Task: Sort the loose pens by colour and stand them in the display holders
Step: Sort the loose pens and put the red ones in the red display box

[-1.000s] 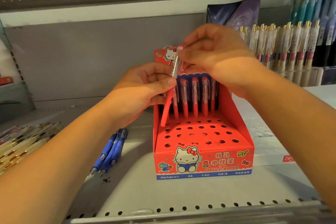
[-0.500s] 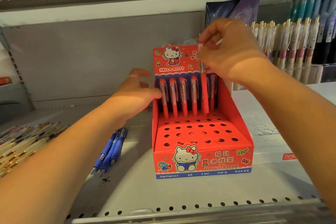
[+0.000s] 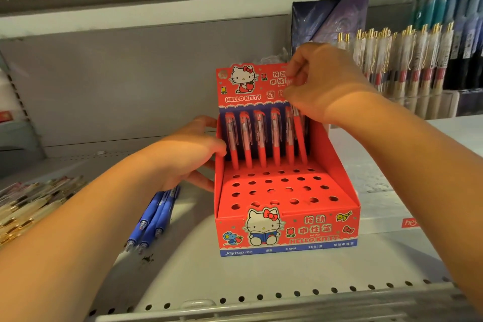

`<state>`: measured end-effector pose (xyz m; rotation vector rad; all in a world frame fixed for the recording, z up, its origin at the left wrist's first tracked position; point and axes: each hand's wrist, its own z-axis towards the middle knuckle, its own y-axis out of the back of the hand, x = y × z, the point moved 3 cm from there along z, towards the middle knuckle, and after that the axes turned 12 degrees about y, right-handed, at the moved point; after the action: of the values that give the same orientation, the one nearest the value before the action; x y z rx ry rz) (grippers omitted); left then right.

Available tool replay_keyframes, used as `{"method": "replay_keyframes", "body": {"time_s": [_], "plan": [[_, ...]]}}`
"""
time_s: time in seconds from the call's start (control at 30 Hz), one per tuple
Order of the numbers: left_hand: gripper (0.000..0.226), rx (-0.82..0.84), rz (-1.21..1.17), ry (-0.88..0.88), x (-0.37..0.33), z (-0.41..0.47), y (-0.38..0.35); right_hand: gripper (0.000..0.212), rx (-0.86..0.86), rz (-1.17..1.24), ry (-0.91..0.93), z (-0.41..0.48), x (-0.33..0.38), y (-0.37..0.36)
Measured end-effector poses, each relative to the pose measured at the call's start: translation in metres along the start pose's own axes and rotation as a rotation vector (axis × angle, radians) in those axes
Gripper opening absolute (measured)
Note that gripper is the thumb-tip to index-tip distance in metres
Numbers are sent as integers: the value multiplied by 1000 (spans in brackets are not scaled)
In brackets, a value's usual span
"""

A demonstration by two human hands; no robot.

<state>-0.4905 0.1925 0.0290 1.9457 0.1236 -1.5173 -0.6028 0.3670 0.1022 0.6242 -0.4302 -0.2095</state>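
A red Hello Kitty display box stands on the shelf, its floor full of holes. Several red pens stand in its back row. My right hand pinches the top of one more red pen, which stands slightly tilted at the right end of that row. My left hand grips the box's left wall, thumb at the front edge. Three loose blue pens lie on the shelf left of the box, partly under my left wrist.
A heap of loose gold-trimmed pens lies at the far left. A clear holder of gold-clipped pens stands at the back right, beside a dark folder. A flat white box lies right of the display box. The perforated shelf lip runs along the front.
My left hand let go of the red pen and moved to the box's left wall. My right hand carried the pen rightwards and lowered it into the back row.
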Motion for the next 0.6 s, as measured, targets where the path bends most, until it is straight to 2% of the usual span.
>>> {"method": "replay_keyframes", "body": {"time_s": [0.17, 0.37, 0.6], "plan": [[39, 12, -16, 6, 1, 0, 0, 19, 198, -197, -34, -5, 3, 4], [40, 22, -22, 4, 2, 1, 0, 33, 235, -361, -58, -3, 2, 8], [40, 26, -16, 3, 3, 2, 0, 20, 337, -519, 5, -2, -7, 4]]}}
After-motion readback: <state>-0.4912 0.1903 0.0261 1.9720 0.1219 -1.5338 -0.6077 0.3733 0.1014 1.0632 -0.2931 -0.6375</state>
